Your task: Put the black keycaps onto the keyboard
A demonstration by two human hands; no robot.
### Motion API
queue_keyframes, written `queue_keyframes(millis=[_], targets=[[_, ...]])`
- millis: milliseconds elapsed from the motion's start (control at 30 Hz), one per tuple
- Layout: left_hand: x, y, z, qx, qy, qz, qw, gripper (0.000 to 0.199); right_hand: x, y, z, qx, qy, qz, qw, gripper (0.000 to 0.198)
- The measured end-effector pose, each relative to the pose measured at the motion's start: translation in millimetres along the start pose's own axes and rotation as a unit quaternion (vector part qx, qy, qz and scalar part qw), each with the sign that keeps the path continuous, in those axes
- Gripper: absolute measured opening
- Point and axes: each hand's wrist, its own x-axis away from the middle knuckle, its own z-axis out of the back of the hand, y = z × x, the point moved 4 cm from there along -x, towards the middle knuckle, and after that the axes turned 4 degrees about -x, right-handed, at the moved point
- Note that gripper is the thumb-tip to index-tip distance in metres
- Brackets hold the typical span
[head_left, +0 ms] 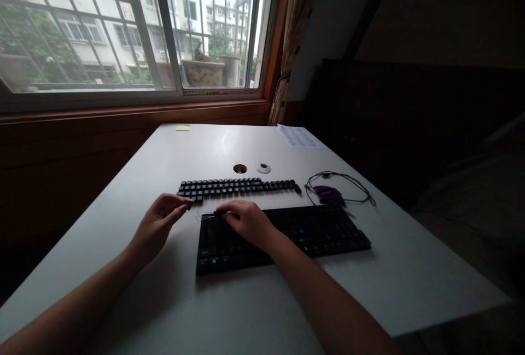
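Between the keyboard and the rows of keycaps, a narrow strip of the bench lets a hand pass. The right hand obstructs its left part; looped cable and purple cloth obstruct its right end.

You see everything through one camera worn on your head, looking forward and down across the table from its near side. Your forearms run in from the lower edge, and your left hand and right hand fall near the middle. The keyboard lies close below you. Farther off, your wide view reaches past the table's far edge to the window at upper left.
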Motion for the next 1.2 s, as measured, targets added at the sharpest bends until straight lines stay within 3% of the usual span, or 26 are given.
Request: queue_keyframes(millis=[733, 1200], targets=[[0.8, 2.3, -1.3, -0.020, -0.038, -0.015, 0.999, 0.021, 0.5, 3.6, -1.5, -0.007, 0.004, 0.006, 1.000, 0.026], [-1.7, -4.0, 2.9, -0.030, -0.026, -0.022, 0.999, 0.017, -1.5, 3.7, 2.0, -0.040, 0.036, -0.016, 0.998, 0.022]])
